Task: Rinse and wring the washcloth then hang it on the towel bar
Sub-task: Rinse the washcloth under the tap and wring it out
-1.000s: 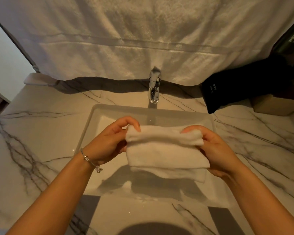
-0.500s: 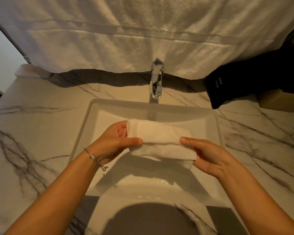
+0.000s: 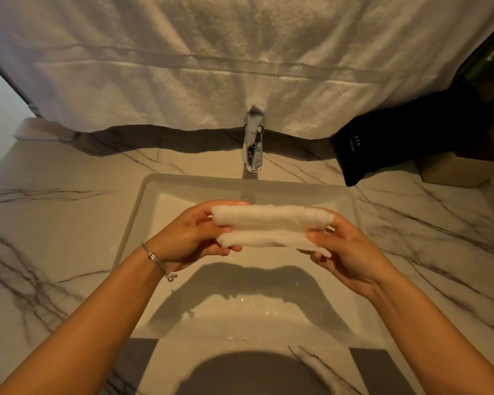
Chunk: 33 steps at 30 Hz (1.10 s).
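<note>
A white washcloth (image 3: 268, 225) is folded into a narrow horizontal roll above the rectangular white sink (image 3: 143, 212). My left hand (image 3: 191, 238), with a bracelet on the wrist, grips its left end. My right hand (image 3: 345, 252) grips its right end. The chrome faucet (image 3: 253, 146) stands behind the basin, with no water seen running from it. A large white towel (image 3: 211, 67) hangs across the wall behind the faucet; the bar that carries it is out of view.
A marble counter (image 3: 46, 223) surrounds the sink. A black cloth bag (image 3: 405, 138) lies at the back right on a tan box (image 3: 451, 169). Water drops lie on the basin floor near the front edge.
The washcloth has gone from a broad hanging fold to a tight narrow roll. Both hands have shifted to its ends and moved slightly farther apart.
</note>
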Motion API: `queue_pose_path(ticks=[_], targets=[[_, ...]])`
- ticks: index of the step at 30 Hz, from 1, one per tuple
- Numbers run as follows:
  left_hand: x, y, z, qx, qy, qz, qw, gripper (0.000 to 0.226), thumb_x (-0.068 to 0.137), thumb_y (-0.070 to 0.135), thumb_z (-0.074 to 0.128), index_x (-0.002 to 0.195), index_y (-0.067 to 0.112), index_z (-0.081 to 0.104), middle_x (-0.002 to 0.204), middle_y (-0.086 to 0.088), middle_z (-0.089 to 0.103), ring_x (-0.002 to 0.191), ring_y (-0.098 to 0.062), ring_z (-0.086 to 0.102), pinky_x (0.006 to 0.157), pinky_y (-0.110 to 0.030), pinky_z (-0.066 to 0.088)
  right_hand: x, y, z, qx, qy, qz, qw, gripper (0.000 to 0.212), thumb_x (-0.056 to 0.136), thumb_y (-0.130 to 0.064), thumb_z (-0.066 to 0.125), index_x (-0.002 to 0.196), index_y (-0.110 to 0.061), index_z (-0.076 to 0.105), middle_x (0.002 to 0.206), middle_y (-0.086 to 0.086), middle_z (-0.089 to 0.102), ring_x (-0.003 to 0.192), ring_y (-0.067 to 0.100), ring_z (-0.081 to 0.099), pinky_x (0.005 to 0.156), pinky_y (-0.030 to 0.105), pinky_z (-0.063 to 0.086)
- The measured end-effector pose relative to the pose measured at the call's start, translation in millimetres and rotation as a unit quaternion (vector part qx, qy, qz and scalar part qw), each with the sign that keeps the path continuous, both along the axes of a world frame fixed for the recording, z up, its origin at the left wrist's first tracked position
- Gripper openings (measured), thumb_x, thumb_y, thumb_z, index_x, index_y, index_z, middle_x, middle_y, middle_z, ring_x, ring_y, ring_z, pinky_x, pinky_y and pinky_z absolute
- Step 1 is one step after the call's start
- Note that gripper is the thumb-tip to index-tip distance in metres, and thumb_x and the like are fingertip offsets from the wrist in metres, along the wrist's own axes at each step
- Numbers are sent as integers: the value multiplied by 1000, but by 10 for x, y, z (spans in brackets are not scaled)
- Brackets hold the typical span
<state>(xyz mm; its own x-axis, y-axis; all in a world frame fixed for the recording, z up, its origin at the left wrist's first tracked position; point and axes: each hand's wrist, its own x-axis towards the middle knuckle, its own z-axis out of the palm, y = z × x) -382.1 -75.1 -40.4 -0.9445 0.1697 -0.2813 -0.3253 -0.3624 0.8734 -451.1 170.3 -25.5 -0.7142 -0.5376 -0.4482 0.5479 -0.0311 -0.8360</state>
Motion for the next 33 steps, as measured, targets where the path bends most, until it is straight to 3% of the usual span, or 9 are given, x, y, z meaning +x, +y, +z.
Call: queue_pose_path(ticks=[4,8,14,17,20,23,25,28,33], targets=[[30,-93,6,78,-36,-21,996,50,46,14,78,95,7,72,86,-14,72,72,-26,69,61,-26,58,-45,83,34,-54,-5,55,997,26,70,-5,69,94,-15,72,98,7,65,77,15,61,60,20,51],[51,-86,56,-107,9,-68,992,45,49,40,83,85,15,75,87,2,73,76,-15,68,62,-22,54,-69,79,-35,-5,17,81,997,53,40,-47,85,79,-13,74,106,7,70,79,15,61,58,20,49],[61,-91,58,-302,15,-157,940,54,69,10,74,116,28,56,115,1,56,104,-23,58,81,-32,56,-59,48,-22,81,105,125,983,38,57,-22,82,94,-19,74,118,13,62,87,16,63,69,23,54],[20,-37,30,-450,2,-255,856,56,62,20,80,112,27,55,109,3,59,99,-16,57,82,-30,54,-39,-8,46,150,227,197,942,35,70,-6,74,101,-24,70,113,2,63,100,17,59,78,28,54],[-63,17,25,-482,-28,-329,812,47,49,25,83,89,29,57,87,8,59,85,-13,58,70,-23,49,-8,-80,85,202,347,331,854,53,65,-23,79,112,-36,57,117,-9,52,104,5,51,85,22,49],[-120,44,69,-448,-85,-384,803,48,42,32,82,86,27,63,85,9,63,87,-12,60,80,-28,50,68,-174,69,320,532,386,682,63,64,-30,77,118,-37,44,114,-10,45,91,11,52,71,26,47],[-145,108,70,-443,-101,-417,787,46,54,26,82,96,20,65,89,8,64,90,-12,61,84,-27,50,101,-229,6,362,661,365,547,61,54,-20,80,109,-25,54,101,-1,57,66,20,58,51,32,44],[-128,211,44,-435,-109,-394,803,34,63,12,76,94,16,63,84,4,63,78,-13,62,73,-29,55,131,-284,-129,426,706,337,455,52,37,-14,80,86,-19,63,70,-1,65,54,21,59,54,32,49],[-67,336,-4,-466,-49,-270,841,19,72,5,67,87,14,62,84,-7,70,72,-21,67,65,-29,57,177,-254,-134,453,586,338,581,38,73,-7,52,110,-9,50,100,11,59,87,32,56,69,38,44]])
